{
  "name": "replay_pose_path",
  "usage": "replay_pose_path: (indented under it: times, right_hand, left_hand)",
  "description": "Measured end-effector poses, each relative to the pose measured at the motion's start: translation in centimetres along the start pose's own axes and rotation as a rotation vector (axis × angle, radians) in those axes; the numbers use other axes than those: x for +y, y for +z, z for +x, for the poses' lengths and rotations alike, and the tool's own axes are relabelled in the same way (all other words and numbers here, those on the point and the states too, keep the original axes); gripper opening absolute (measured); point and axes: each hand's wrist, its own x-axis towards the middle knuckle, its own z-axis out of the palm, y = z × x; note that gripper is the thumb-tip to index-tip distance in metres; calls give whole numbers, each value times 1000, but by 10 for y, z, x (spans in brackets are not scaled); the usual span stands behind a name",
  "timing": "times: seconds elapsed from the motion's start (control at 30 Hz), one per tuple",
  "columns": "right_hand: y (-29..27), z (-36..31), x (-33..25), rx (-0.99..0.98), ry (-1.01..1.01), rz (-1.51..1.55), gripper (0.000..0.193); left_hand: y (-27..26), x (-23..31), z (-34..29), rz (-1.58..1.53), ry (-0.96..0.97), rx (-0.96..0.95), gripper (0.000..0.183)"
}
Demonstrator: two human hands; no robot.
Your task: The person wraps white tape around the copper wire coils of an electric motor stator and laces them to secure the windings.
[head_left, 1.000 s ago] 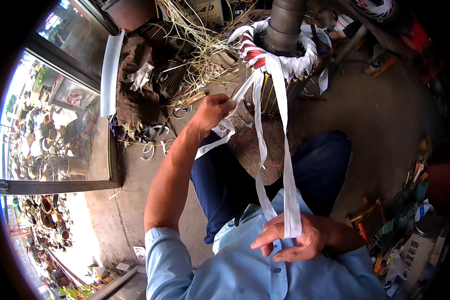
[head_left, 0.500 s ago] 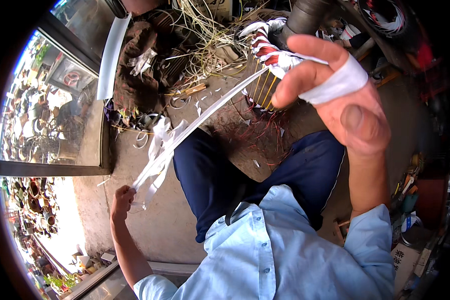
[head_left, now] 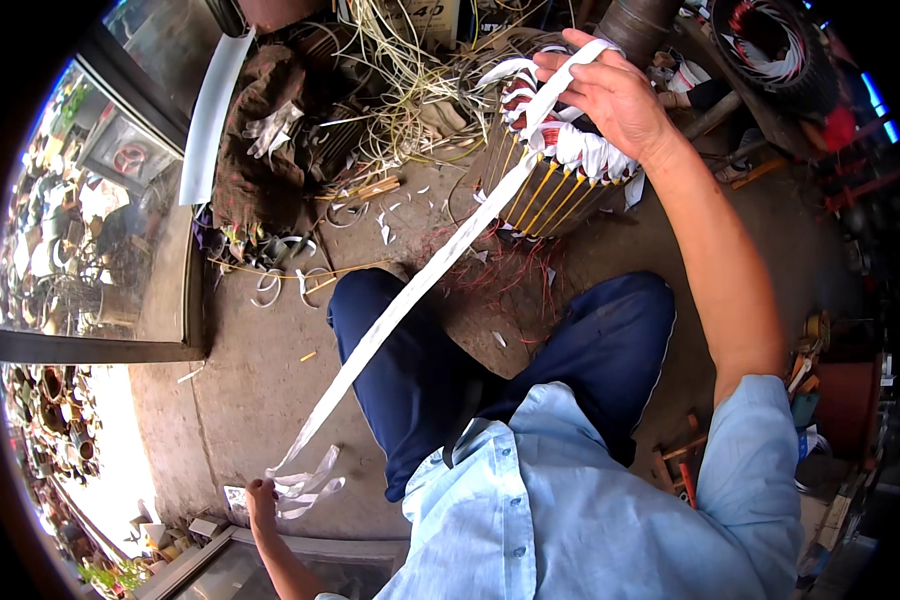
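Note:
Low down on the left, my left hand [head_left: 261,503] is closed on a long white cloth tape [head_left: 400,310], with loose loops of it hanging beside the fingers. The tape stretches taut across my left knee up to a motor stator [head_left: 548,195], which stands on the floor in front of me with yellow strips in its slots. White wrapping covers much of the stator's winding ends [head_left: 582,150]; some dark red wire shows between the turns. Above the winding is my right hand [head_left: 615,105], fingers stretched out, a band of the tape lying across them.
A tangle of pale wires and strips [head_left: 410,80] lies behind the stator. Brown cloth [head_left: 260,150] covers something at far left, beside a glass door [head_left: 140,200]. Another wound stator [head_left: 770,50] sits at far right. Red wire scraps [head_left: 510,265] litter the floor.
My right hand has moved away from me to the top of the stator, and the tape loop has slid from its palm to its fingers. My left hand has pulled lower, drawing the tape longer.

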Motion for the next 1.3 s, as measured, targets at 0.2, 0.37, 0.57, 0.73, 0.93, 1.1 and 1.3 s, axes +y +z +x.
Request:
replay_pose_path:
  times: [0.2, 0.37, 0.57, 0.73, 0.93, 1.1, 1.3]
  right_hand:
    - [14, -5, 1, -24, -113, -213, 68]
    - [16, -1, -8, 56, -164, -569, 74]
    - [15, -13, -24, -78, -217, -1145, 79]
    - [17, -9, -19, -76, -236, -1056, 71]
    - [14, 4, -8, 52, -78, -924, 65]
    - [7, 12, -2, 168, -32, -1066, 64]
    - [11, 11, -27, 218, 501, -511, 45]
  left_hand:
    - [20, 228, -60, -640, 299, -207, 29]
    - [84, 359, -110, -445, 731, -249, 29]
    - [142, 398, -135, 63, 1104, -110, 14]
    - [150, 401, -143, 158, 1216, -87, 16]
    - [160, 396, -145, 320, 1221, -183, 15]
    - [140, 381, -150, 111, 1168, -297, 17]
    - [107, 336, -146, -57, 981, -437, 19]
